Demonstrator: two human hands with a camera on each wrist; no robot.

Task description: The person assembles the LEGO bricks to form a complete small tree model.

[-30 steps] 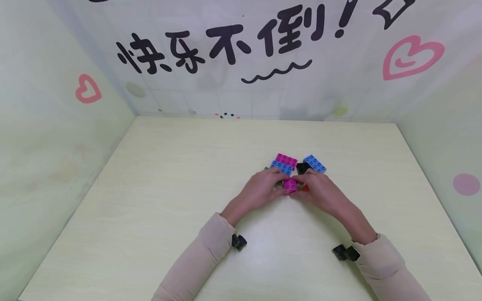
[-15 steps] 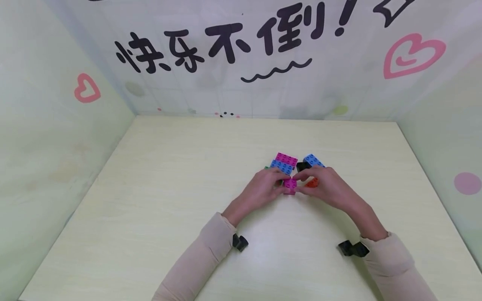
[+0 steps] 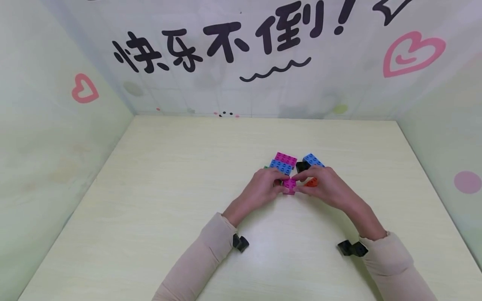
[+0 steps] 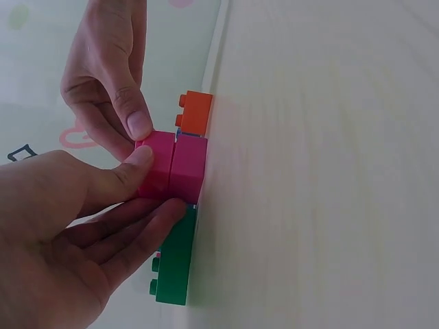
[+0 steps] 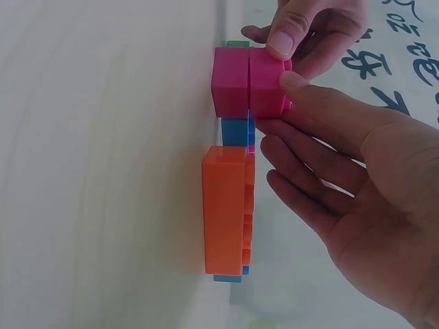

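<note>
Two pink toy building bricks are stacked on the table between my hands. My left hand [image 3: 260,188] pinches the upper pink brick [image 4: 156,168] from its left side, thumb on the near face. From the other side, my right hand [image 3: 328,188] pinches that same brick with thumb and forefinger. The lower pink brick [image 5: 231,83] sits directly beneath, a thin seam showing between the two. Beside the stack lie a green brick [image 4: 177,257], close under my left fingers, and an orange brick [image 5: 225,212] near my right hand.
Behind the hands lie a blue brick [image 3: 280,166], another pink brick [image 3: 286,159], a black piece [image 3: 302,167] and a second blue brick [image 3: 312,159]. Printed wall panels [image 3: 211,96] border the pale table [image 3: 169,167] at the back and sides.
My right hand has shifted slightly right, its fingers now at the pink brick's right side. More of the orange brick shows, and less of the right blue brick. My left hand stays about in place.
</note>
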